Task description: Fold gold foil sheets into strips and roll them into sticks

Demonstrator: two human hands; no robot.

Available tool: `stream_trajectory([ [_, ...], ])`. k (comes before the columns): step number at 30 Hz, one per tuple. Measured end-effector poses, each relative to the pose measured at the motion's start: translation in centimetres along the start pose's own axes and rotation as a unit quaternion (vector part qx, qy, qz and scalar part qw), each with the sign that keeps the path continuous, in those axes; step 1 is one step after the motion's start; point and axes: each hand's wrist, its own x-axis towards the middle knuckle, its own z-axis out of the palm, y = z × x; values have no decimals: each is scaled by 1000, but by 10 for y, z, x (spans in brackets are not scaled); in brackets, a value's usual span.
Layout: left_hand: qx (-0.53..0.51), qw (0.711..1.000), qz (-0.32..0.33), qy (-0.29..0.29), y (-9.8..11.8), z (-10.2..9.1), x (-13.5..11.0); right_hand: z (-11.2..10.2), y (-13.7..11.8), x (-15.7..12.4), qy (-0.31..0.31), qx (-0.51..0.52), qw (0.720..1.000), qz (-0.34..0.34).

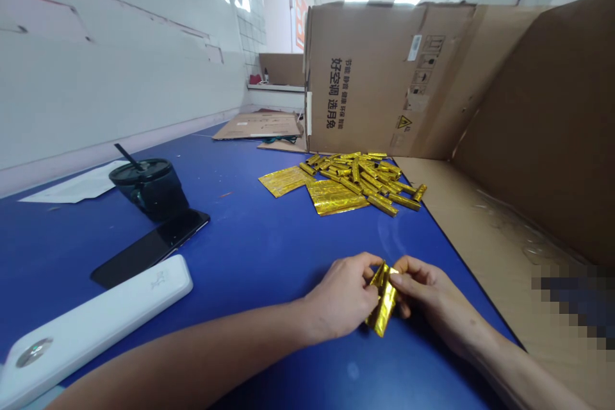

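Note:
Close to the front of the blue table, a crinkled piece of gold foil (pixel 386 309) is partly folded into a narrow strip. My left hand (pixel 343 298) grips its left side with curled fingers. On the other side my right hand (pixel 425 288) pinches the upper right edge, thumb on top. Some of the foil is hidden behind the fingers. Beyond my hands lies a heap of folded gold foil strips (pixel 369 173). Flat gold foil sheets (pixel 336 197) lie at the left of the heap, a further sheet (pixel 283 180) partly beside them.
Along the left stand a dark cup with a straw (pixel 154 189), a black phone (pixel 151 246) and a long white device (pixel 100 327). A tall cardboard box wall (pixel 375 90) rises behind the heap. Cardboard (pixel 461 211) borders the right table edge; flattened cardboard (pixel 262 126) lies far back.

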Motion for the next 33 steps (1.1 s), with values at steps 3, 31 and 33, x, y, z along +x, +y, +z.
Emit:
stream_trajectory([
  [3,45,998,33,30,3,-1,-2,-1,0,-2,-24,-27,999,-15],
  [31,-116,993,14,-5,4,-4,0,-6,0,-3,-58,-73,995,-32],
  [33,-112,994,2,8,3,-3,1,-5,-1,-4,-74,-71,994,-33],
])
